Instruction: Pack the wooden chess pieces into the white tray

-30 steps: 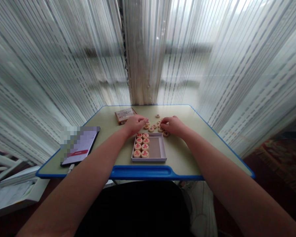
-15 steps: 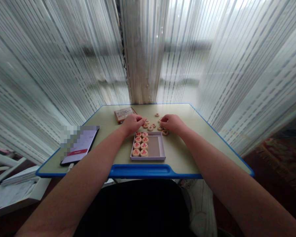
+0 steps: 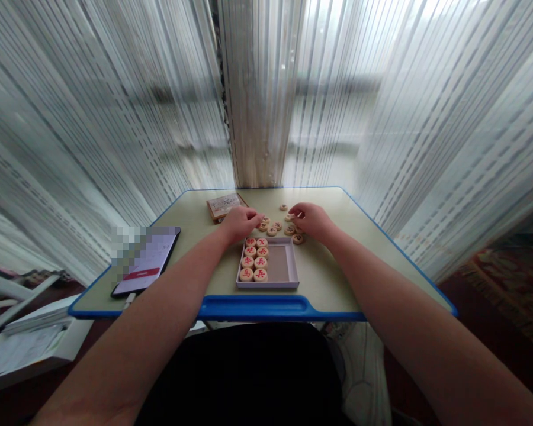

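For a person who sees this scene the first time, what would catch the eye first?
Probably the red-marked discs, in two columns in the left part of the shallow box. Just beyond, the left hand and right hand are near loose discs. Pale striped curtains hang behind the table.

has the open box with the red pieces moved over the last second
No, the box shows no visible shift: it sits in the same spot just behind the table's blue front edge.

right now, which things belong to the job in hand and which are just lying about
In use:
- open box
- red-lettered pieces inside it
- loose pieces by left hand and right hand
- printed box, probably

Lying about:
- tablet or phone
- white cable
- papers, lower left
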`<state>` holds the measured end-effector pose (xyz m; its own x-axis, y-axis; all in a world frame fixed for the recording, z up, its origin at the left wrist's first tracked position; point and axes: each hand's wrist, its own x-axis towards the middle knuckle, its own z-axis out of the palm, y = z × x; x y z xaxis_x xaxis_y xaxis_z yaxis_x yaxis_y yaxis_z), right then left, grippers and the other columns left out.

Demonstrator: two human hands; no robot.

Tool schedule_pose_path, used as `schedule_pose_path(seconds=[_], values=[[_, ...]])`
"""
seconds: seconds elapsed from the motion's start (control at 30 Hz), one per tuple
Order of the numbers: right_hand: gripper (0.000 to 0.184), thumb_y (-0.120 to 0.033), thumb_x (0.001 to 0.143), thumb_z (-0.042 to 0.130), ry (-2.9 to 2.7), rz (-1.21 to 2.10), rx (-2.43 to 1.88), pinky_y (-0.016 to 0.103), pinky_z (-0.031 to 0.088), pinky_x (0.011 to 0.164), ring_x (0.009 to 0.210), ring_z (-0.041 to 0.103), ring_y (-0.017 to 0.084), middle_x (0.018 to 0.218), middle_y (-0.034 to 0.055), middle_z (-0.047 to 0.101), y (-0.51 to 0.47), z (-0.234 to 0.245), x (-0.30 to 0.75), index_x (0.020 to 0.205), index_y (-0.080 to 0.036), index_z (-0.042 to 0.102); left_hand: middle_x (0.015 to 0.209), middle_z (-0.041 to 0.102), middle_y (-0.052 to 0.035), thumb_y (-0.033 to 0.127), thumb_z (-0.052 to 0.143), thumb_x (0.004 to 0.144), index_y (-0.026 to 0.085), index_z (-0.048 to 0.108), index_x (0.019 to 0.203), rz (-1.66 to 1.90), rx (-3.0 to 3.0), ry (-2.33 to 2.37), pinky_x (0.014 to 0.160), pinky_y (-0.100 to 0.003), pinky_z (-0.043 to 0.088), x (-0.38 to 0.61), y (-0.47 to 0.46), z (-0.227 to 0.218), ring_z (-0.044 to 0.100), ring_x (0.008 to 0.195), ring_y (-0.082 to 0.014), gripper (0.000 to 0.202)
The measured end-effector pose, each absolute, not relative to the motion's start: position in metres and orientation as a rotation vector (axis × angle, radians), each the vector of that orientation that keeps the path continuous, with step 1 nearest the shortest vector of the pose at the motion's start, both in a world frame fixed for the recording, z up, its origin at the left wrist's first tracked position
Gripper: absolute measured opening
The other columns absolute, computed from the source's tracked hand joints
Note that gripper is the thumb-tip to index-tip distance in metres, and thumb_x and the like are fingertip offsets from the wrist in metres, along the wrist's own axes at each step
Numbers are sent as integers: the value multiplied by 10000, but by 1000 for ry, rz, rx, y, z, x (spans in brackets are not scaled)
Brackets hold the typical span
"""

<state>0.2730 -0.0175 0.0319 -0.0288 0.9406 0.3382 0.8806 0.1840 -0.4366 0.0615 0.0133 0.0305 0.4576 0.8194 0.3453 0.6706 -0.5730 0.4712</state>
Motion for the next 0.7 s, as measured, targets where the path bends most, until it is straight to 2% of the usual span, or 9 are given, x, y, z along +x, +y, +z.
schedule_pose_path(seconds=[0.1,0.2,0.3,0.47,0.6,0.7], values=[[197,-203,711,593,-1841,260,-1578,236,439,660,706,576,123,802,51,662,-24,40,269,886,-139,655,469,514,11,406,442,756,124,656,605,772,2438,1271,510,-238,287,62,12,32,417,475,-93,385],[222,-245,684,634,-1899,595,-1437,226,446,607,655,574,112,734,31,651,-36,50,266,873,-130,637,491,535,5,390,447,749,121,656,610,755,2408,1258,510,-232,303,61,11,33,443,490,-98,368],[243,-192,657,648,-2049,775,-1360,215,441,583,638,565,98,750,19,653,-47,59,261,892,-136,622,497,541,-1,394,452,744,117,658,616,757,2393,1254,507,-231,311,61,11,33,459,499,-103,369],[313,-145,641,649,-2296,559,-1448,232,415,628,663,549,109,789,0,676,-55,63,253,950,-187,629,484,523,4,386,447,749,111,659,612,749,2403,1259,502,-234,294,61,11,34,434,482,-94,373],[174,-186,650,654,-2427,294,-1449,264,396,727,784,540,154,781,3,674,-53,59,251,821,-210,673,462,491,16,385,457,746,113,653,598,738,2419,1268,495,-235,277,61,12,33,402,469,-88,366],[63,-198,662,645,-2519,156,-1394,278,382,766,802,514,167,773,15,657,-50,57,253,711,-210,683,448,473,21,377,462,748,113,649,591,725,2430,1258,490,-234,269,61,13,32,390,464,-85,359]])
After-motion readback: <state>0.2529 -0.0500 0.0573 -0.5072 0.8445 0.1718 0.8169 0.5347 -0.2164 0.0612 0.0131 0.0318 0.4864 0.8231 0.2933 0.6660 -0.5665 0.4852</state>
